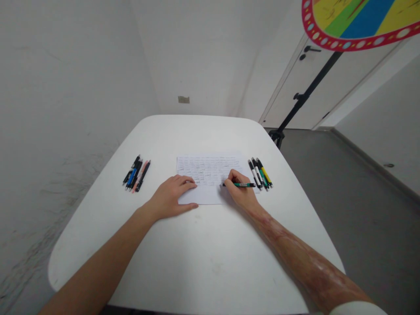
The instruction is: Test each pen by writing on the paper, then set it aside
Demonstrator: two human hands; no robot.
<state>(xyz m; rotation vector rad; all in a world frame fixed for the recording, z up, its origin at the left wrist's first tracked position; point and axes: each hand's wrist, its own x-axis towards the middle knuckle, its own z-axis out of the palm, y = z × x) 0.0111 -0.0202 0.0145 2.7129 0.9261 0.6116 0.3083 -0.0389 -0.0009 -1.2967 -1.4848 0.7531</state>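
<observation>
A sheet of paper [210,197] lies on the white table, its upper part covered with lines of handwriting too small to read. My left hand [173,194] rests flat over the sheet's left edge, fingers spread and pointing right. In my right hand [241,192] a green and black pen [244,185] is gripped between thumb and fingers. The pen's tip points left and is at the paper, just right of the last written line; whether it touches cannot be made out. Part of the sheet is hidden under both hands.
Several pens [136,175] lie in a group on the table [197,253] at the left. Another group of several pens [260,175] lies close beyond my right hand. Walls stand behind and left; a colourful wheel [361,22] on a black stand [305,94] is at the right.
</observation>
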